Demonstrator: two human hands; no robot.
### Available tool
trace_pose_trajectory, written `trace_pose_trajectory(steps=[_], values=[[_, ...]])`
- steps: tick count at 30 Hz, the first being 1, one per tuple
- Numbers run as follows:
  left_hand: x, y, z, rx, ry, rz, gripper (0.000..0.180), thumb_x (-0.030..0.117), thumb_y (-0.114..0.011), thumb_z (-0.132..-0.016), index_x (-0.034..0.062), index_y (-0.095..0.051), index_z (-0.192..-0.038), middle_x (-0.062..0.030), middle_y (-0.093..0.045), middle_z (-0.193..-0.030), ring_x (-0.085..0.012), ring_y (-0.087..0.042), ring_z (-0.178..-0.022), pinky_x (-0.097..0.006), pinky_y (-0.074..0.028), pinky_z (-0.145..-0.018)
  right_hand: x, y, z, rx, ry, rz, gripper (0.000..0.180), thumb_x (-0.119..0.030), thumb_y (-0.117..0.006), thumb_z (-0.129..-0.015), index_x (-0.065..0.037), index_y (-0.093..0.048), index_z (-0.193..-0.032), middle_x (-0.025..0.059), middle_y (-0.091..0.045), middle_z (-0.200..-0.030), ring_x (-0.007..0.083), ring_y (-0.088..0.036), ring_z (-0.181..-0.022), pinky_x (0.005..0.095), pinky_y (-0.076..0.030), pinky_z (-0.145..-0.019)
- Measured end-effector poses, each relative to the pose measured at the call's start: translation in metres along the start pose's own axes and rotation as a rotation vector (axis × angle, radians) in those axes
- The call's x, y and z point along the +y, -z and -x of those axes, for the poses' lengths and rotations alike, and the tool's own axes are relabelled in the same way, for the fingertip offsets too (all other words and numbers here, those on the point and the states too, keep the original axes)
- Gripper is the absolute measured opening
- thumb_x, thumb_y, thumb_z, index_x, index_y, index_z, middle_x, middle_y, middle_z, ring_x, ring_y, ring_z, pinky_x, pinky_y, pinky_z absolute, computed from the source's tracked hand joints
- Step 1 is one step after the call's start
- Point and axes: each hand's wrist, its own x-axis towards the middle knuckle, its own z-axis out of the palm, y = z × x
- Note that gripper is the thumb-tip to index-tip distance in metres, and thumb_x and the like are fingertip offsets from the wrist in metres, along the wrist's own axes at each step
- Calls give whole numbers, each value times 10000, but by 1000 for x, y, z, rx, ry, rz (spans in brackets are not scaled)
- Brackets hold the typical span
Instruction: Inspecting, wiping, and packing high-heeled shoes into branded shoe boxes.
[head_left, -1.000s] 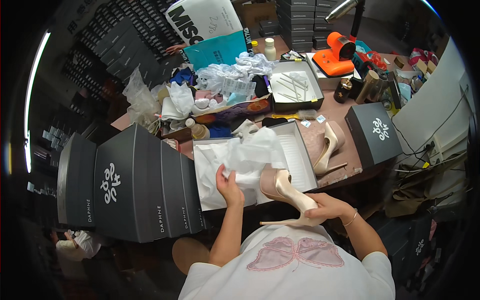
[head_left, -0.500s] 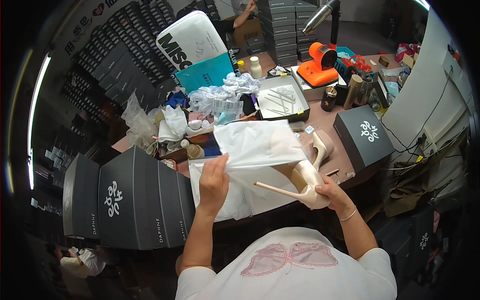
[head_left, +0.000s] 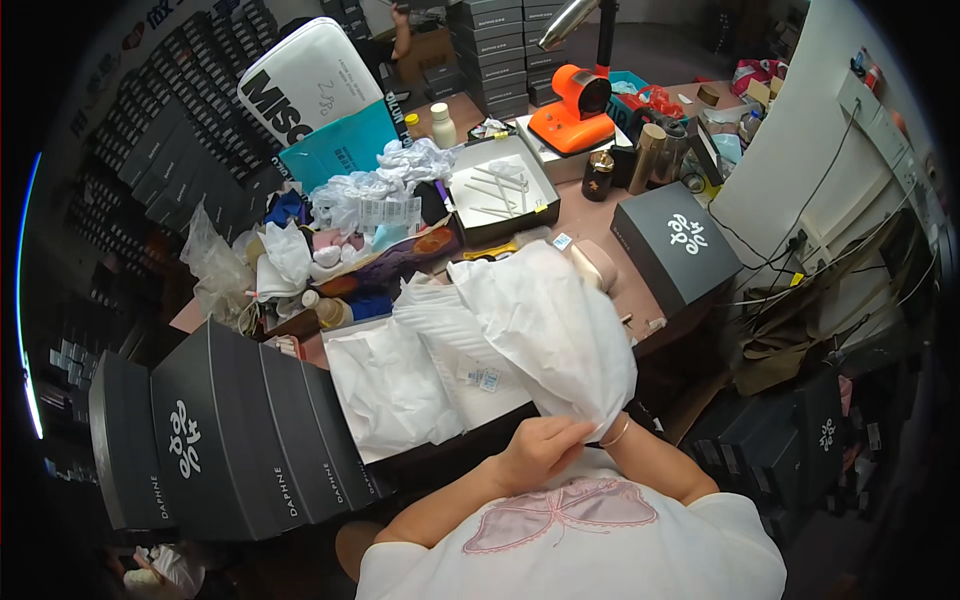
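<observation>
A thin white bag (head_left: 550, 325) hangs bulging in front of me, drawn down close to my chest. My left hand (head_left: 548, 448) is closed in a pinch on its lower edge. The bag covers my right hand, so its fingers are hidden; only the wrist with a thin bracelet (head_left: 617, 432) and the forearm show. The pale high-heeled shoe seen earlier in my right hand is out of sight. Behind the bag, another pale shoe (head_left: 592, 265) lies on the table, partly covered. An open shoe box lined with white paper (head_left: 390, 385) sits below and left of the bag.
Dark shoe boxes (head_left: 225, 430) stand in a row at the left. A closed dark box (head_left: 680, 245) lies at the right. Farther back are a tray of thin sticks (head_left: 500, 190), an orange device (head_left: 575, 110) and crumpled white paper (head_left: 370, 190).
The white bag has come down over the shoe and my right hand. My left hand has moved right and toward my chest, pulling the bag's edge. The view has shifted right.
</observation>
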Motion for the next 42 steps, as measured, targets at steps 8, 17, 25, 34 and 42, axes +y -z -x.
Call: trace_pose_trajectory(steps=[8,17,25,34,42], values=[[-17,-42,-11,-334,192,41,209,13,-649,-788,30,-600,-990,-106,-598,-812,-282,-621,-732,-340,-512,-611,-31,42,-45,97,-92,-14,521,-258,-448,-982,-42,-316,-1438,107,-418,-1426,250,-450,-1268,378,-379,-1068],[-97,-5,11,239,784,-201,163,99,-637,-862,-5,-643,-988,-158,-657,-915,-290,-652,-853,-349,-510,-739,-124,310,-157,603,223,-268,500,-265,-418,-996,-43,-331,-1435,109,-411,-1438,255,-438,-1282,375,-355,-1087],[-118,143,140,742,1083,-973,485,105,-621,-855,-22,-465,-1296,-239,-481,-1264,-396,-474,-1176,-423,-398,-991,-65,397,-57,783,295,220,377,-251,-447,-984,-58,-484,-1305,102,-576,-1232,227,-581,-1084,365,-494,-911],[-205,184,81,-145,1233,-1043,482,242,-692,-826,4,-518,-1207,-215,-576,-1155,-390,-634,-936,-458,-527,-763,-27,193,-40,47,-4,1215,288,-118,-630,-834,-13,-597,-1100,87,-613,-840,196,-598,-704,295,-511,-636],[-304,176,179,194,1328,-642,377,169,-650,-833,-41,-573,-1137,-205,-662,-945,-325,-656,-748,-364,-520,-694,38,148,-114,-351,-40,2302,615,-201,-736,-733,-166,-494,-1297,127,-161,-1547,567,-349,-1218,603,-488,-801]])
